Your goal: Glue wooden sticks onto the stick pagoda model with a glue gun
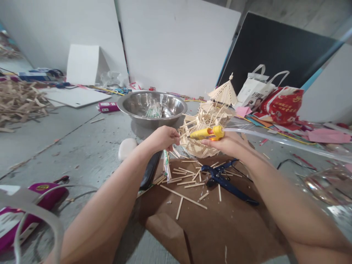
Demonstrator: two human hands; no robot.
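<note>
A yellow hot glue gun (205, 134) is gripped in my right hand (229, 143), its dark nozzle pointing left toward my left fingers. A clear tube runs out of the gun's rear to the right. My left hand (167, 138) is closed in a pinch at the left side of a pagoda-like model (205, 119) made of wooden sticks; what lies between the fingertips is too small to tell. Part of the model's lower tier is hidden behind the gun. Below the hands, loose wooden sticks (189, 198) and blue-handled cutters (225, 183) lie on brown paper (214, 227).
A steel basin (132, 110) with wrapped stick bundles stands behind my left hand. A white rounded object (127, 148) sits beside my left forearm. White and red bags (283, 104) are at right, a wood-strip pile (22, 104) at left, and a purple-and-white device (35, 205) at lower left.
</note>
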